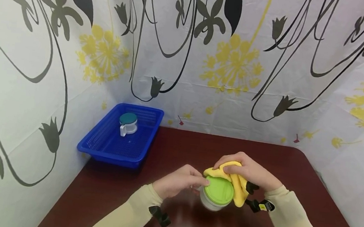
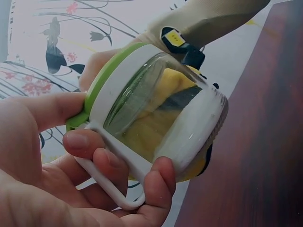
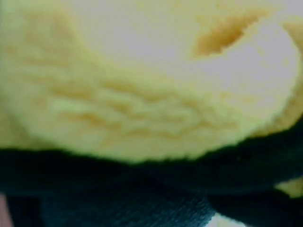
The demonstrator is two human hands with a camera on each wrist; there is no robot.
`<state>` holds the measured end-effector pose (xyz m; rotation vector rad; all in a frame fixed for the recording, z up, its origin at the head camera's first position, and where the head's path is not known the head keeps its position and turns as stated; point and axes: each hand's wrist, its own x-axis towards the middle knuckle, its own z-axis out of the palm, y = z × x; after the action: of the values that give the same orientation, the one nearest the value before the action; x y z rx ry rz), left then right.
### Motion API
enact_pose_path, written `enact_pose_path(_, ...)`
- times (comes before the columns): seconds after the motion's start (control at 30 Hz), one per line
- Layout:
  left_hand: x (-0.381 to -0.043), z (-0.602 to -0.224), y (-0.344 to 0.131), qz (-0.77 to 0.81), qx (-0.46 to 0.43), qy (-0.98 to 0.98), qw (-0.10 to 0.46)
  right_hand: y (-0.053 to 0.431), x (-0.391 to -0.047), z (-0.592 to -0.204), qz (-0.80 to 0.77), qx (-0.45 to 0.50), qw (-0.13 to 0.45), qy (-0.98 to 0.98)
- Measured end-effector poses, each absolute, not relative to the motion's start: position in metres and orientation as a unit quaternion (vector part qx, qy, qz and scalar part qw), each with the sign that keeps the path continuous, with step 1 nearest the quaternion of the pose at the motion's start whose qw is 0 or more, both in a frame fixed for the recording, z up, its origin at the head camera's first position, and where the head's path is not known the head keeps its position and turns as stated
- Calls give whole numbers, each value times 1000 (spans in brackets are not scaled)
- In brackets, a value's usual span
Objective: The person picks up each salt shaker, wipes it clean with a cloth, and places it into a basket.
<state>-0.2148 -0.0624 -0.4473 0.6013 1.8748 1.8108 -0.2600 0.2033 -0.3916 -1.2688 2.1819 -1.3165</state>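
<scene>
A clear seasoning jar [image 2: 142, 113] with a green lid [image 1: 218, 191] and a white collar is held above the table, some white material showing at its base end. My left hand [image 1: 182, 182] grips it by its white handle [image 2: 111, 187], fingers curled through and around the loop, thumb side near the lid. On the jar's far side my right hand [image 1: 245, 169] holds a yellow cloth [image 1: 238, 190] bunched against the lid and wall. Through the clear wall the cloth shows in the left wrist view. Yellow cloth fills most of the right wrist view, blurred and close.
A blue plastic basket [image 1: 138, 155] stands at the back left of the dark red table [image 1: 179, 146]. Inside it sits another jar [image 1: 129, 123] with a teal lid and white handle. Patterned white curtains [image 1: 176, 102] hang around the table's back and sides.
</scene>
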Motion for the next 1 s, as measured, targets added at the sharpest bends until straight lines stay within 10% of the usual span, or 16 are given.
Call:
enact_pose_path(0.63, -215, -449, -66, 660, 211, 685, 226, 194, -285, -412, -472, -391, 287, 736)
enact_pose_path(1.0, -227, -444, -72, 712, 165, 655, 192, 199, -287, -447, -585, -384, 272, 660)
